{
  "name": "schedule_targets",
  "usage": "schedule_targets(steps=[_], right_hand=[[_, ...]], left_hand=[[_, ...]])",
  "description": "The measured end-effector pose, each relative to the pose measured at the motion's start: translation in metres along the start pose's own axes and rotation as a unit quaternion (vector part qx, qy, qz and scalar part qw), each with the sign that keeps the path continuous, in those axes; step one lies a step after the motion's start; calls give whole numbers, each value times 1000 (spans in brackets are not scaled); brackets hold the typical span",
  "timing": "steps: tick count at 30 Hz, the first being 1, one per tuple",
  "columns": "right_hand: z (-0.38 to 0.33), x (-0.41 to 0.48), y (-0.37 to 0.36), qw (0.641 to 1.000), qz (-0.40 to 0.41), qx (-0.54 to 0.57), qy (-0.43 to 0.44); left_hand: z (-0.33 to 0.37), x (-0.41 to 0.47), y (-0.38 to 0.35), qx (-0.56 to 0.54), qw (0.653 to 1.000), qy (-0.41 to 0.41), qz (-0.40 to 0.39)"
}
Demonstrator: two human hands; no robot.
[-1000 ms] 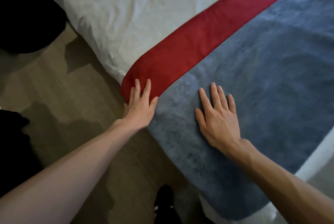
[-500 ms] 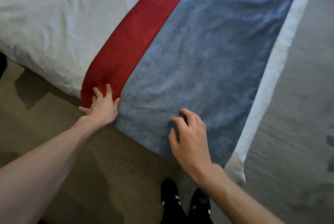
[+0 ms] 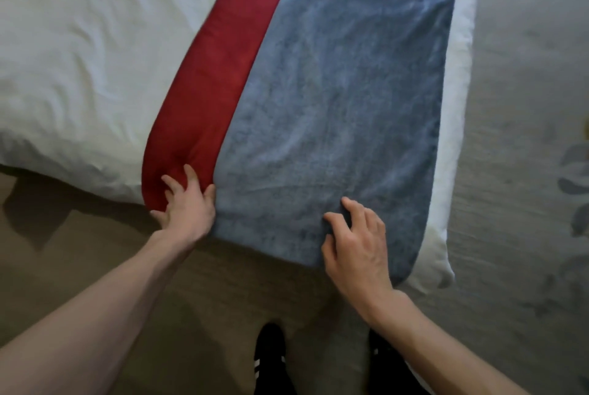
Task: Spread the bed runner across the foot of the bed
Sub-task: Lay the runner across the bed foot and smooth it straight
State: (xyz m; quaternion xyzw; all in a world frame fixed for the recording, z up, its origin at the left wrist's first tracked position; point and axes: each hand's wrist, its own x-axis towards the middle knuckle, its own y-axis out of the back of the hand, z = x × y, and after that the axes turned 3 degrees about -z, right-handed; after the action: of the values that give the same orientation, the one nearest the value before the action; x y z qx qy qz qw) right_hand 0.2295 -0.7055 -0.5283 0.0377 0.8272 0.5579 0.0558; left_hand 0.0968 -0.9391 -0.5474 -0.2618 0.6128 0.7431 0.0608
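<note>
left hand (image 3: 186, 206), 8 o'clock: curled, grips red band of runner (image 3: 334, 91) | right hand (image 3: 357, 244), 5 o'clock: curled, pinches its blue part | runner lies across white bed (image 3: 79, 59)

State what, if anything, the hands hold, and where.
The bed runner, near its end: left hand pinches the red strip, right hand bunches the blue part.

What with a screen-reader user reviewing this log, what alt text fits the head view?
A person's left hand grips the red border of a blue bed runner and the right hand pinches its blue pile at the side edge of a white duvet. Black shoes stand on the floor below.
</note>
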Motion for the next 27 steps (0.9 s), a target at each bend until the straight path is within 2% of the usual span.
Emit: schedule_targets(steps=[8,14,19,23,25,27], right_hand=[[-24,-1,-17,996,34,-25,-78],[-24,-14,-11,997,18,-9,-77],[-11,-32,-8,997,4,-50,-57],[-2,-54,-13,995,-6,-95,-39],[5,-63,-18,989,-24,-146,-10],[13,-66,-23,977,-69,-199,18]], left_hand=[[-14,-3,0,-38,998,-49,-7],[-14,-17,-5,-69,992,-91,62],[11,-50,-14,-85,966,-226,90],[34,-90,-32,-70,917,-385,73],[34,-103,-45,-5,891,-450,66],[31,-107,-54,93,872,-477,54]])
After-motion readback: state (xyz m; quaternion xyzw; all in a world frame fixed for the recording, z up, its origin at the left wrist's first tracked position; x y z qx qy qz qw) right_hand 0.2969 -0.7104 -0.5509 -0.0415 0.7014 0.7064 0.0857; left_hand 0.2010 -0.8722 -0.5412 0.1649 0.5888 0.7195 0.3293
